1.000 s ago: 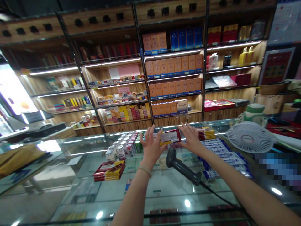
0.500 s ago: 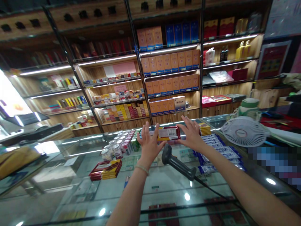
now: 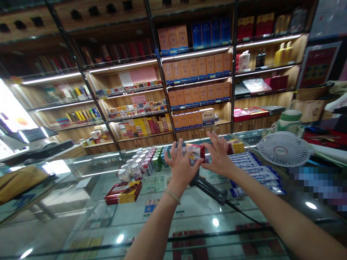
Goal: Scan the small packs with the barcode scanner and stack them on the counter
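Note:
A red and yellow packet [image 3: 197, 151] is held up between my two hands above the glass counter [image 3: 168, 220]. My left hand [image 3: 181, 166] grips its left side, thumb below and the other fingers raised. At its right end, my right hand [image 3: 218, 155] pinches it between thumb and fingers. Just under the hands lies a black handheld scanner [image 3: 210, 189], its head partly hidden by my left hand. A stack of red and yellow packets [image 3: 123, 192] is on the counter to the left, and another stack [image 3: 235, 147] sits behind my right hand.
Several small jars and cans [image 3: 146, 162] stand behind the left stack. Blue and white packets [image 3: 256, 173] lie to the right, beside a white fan [image 3: 283, 148] and a green and white jug [image 3: 290, 122]. A cable [image 3: 244, 215] trails right from the scanner. Stocked shelves [image 3: 197, 86] rise behind.
My left hand has moved right, closer to my right hand. The packet between them now looks shorter, turned and more covered by the fingers. The scanner's head is now more hidden.

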